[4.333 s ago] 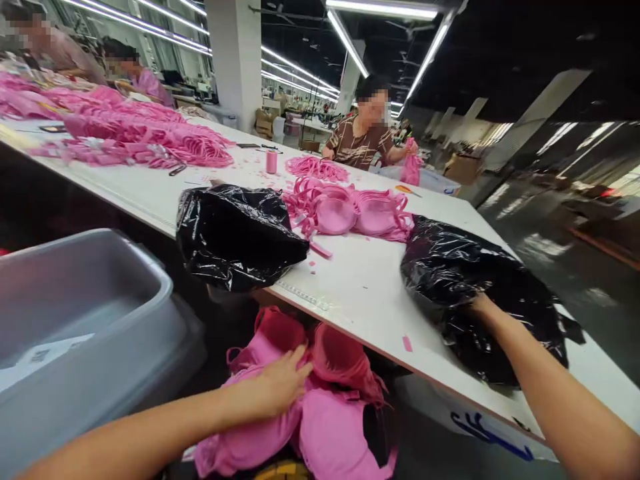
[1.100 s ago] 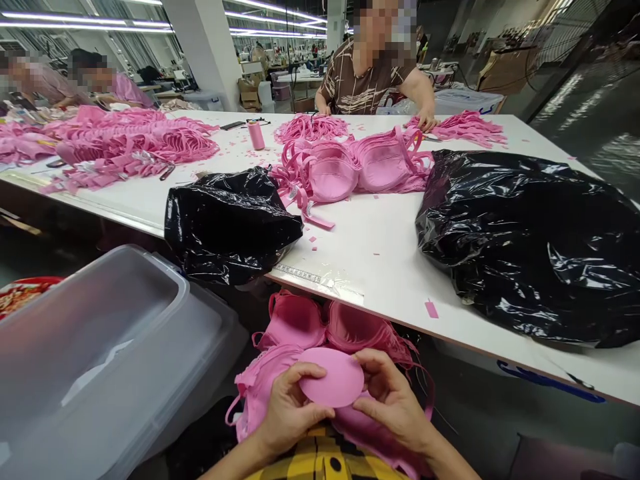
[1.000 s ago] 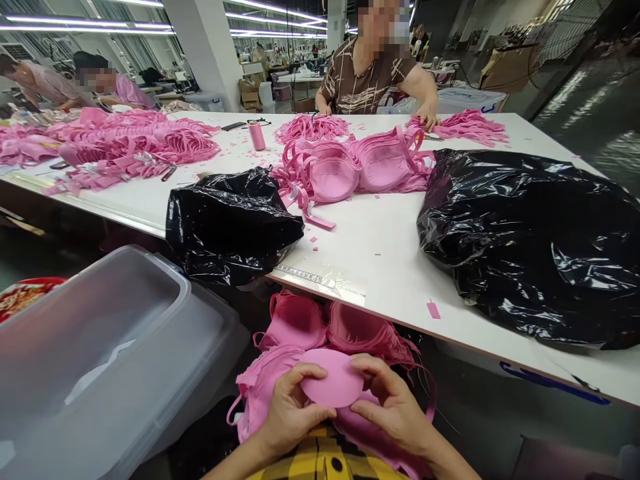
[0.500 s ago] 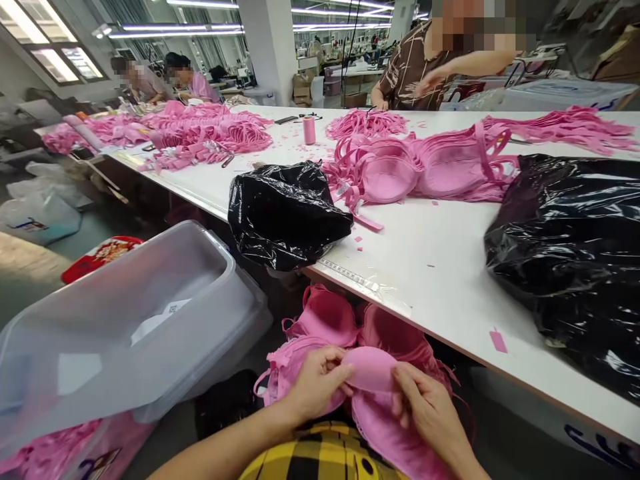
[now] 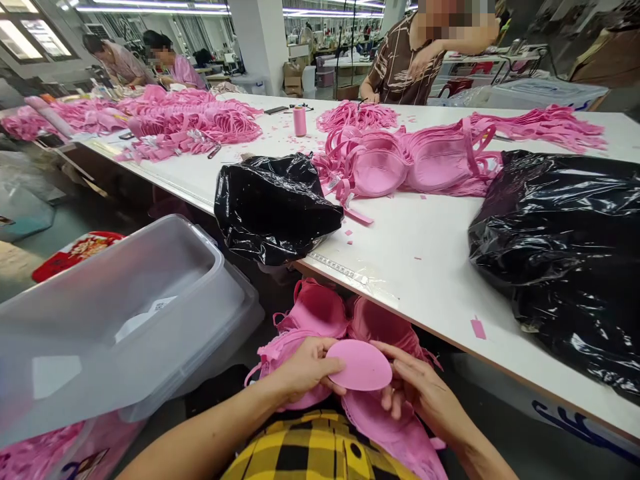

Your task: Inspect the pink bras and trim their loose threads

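A pink oval bra pad [image 5: 361, 366] is pinched at its left edge by my left hand [image 5: 313, 367], thumb on top. At the pad's right edge is my right hand [image 5: 417, 383], its fingers apart and partly behind the pad. Whether a fingertip still touches it, I cannot tell. Beneath both hands, on my lap, lie pink bras [image 5: 320, 308] with their cups facing up. They rest against the table's front edge, partly hidden by my hands.
On the white table [image 5: 425, 280] are an open black plastic bag [image 5: 275, 213], a large black bag [image 5: 565, 267], stacked pink bras [image 5: 383, 170], a thread spool [image 5: 299, 122] and pink straps. A translucent bin [image 5: 165, 287] stands at left. A co-worker [image 5: 400, 63] is across the table.
My right fingers have loosened from the pad's right edge and spread apart. The pad is now turned flatter to view in my left hand. The whole view has shifted slightly.
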Motion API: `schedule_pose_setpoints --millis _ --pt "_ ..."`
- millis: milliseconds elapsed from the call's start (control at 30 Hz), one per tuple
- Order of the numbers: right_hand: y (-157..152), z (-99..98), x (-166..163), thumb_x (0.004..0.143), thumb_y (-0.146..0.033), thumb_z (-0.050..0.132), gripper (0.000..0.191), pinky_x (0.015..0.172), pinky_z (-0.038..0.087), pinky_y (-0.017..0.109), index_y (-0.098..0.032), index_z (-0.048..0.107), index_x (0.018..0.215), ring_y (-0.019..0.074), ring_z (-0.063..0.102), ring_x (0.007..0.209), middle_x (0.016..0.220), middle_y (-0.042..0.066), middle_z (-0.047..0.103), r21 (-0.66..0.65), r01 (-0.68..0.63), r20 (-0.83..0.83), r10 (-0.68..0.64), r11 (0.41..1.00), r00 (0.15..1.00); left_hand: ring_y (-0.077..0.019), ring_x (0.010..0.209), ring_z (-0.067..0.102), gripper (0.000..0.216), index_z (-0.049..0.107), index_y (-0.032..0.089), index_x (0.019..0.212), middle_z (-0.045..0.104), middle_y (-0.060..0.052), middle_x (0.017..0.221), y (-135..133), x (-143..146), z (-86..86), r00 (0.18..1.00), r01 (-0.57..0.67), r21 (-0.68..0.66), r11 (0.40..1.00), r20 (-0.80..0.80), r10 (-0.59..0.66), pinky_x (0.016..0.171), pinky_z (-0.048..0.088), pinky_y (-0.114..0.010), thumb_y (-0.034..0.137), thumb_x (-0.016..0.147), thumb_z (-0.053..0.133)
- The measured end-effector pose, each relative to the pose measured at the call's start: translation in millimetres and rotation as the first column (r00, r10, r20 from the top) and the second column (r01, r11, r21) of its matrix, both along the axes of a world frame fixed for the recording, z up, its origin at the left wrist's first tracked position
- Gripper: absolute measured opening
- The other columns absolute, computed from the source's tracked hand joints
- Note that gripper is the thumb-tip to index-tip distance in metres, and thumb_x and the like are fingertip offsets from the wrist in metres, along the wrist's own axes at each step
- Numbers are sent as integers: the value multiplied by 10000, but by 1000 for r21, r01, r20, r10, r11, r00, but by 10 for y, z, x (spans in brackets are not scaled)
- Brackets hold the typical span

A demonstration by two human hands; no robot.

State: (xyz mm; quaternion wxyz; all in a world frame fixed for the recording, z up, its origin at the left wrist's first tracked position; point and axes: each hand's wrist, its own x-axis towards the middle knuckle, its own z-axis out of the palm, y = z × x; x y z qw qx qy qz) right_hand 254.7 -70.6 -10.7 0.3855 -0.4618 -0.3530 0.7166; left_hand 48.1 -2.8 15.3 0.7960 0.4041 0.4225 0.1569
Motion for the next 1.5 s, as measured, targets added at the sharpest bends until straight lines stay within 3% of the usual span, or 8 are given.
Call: schedule_pose_setpoints --millis 200,433,633,800,1067,1167,1400,1500 --pt "-50 5 115 776 -328 663 432 926 449 381 -259 593 1198 255 555 1094 1198 93 609 313 -135 369 11 940 929 -142 569 584 376 667 102 772 612 -30 669 20 16 -42 999 -26 -146 989 38 32 574 507 -280 413 574 740" --pt "7 -22 -29 748 -362 683 192 780 513 326 -261 735 903 244 626 917 1001 79 674 448 -141 430 -74 883 900 -136 550 582 308 637 143 787 607 -10 725 18 27 46 998 -9 -170 985 61 20 513 457 -260 351 576 722" --pt "-56 -172 -188 771 -315 658 108 638 518 274 -213 690 753 189 626 699 750 52 658 539 92 380 -339 837 861 -96 577 505 255 571 181 692 579 53 630 -17 113 -18 991 -112 -60 992 64 116 528 359 -189 115 476 689" --pt "-96 -249 -401 727 -333 704 210 521 526 247 -207 569 826 158 613 529 620 -2 623 350 391 213 -478 852 852 -94 522 467 223 465 182 657 514 75 567 -64 116 -128 996 -87 13 996 -8 87 483 307 -183 121 481 589" --pt "7 -62 -398 642 -452 751 433 568 545 283 -171 607 938 187 639 552 593 19 668 66 389 225 -394 919 891 -226 861 590 475 634 189 1053 665 -49 944 -99 50 37 955 151 521 840 -298 13 763 452 -290 327 608 726" --pt "10 -58 -386 621 -437 774 443 591 547 286 -175 587 925 180 644 561 612 19 679 -19 358 147 -351 934 925 -169 672 597 216 687 159 894 667 -33 768 -108 51 32 976 124 477 870 -219 -19 610 459 -239 279 745 587" --pt "38 -44 -399 748 -383 676 344 434 449 179 -159 610 1000 84 552 413 564 -25 640 -78 -47 -64 42 996 997 -145 433 568 320 617 145 959 593 15 523 -173 -30 -125 992 -28 99 995 -116 39 451 460 -240 187 644 584" --pt "24 -44 -487 735 -358 654 274 320 353 142 -163 642 928 72 502 312 500 -30 624 -128 6 -120 -21 992 992 -140 401 554 276 591 158 917 559 32 453 -213 -48 -172 994 -73 59 996 -76 78 422 440 -219 200 645 600"
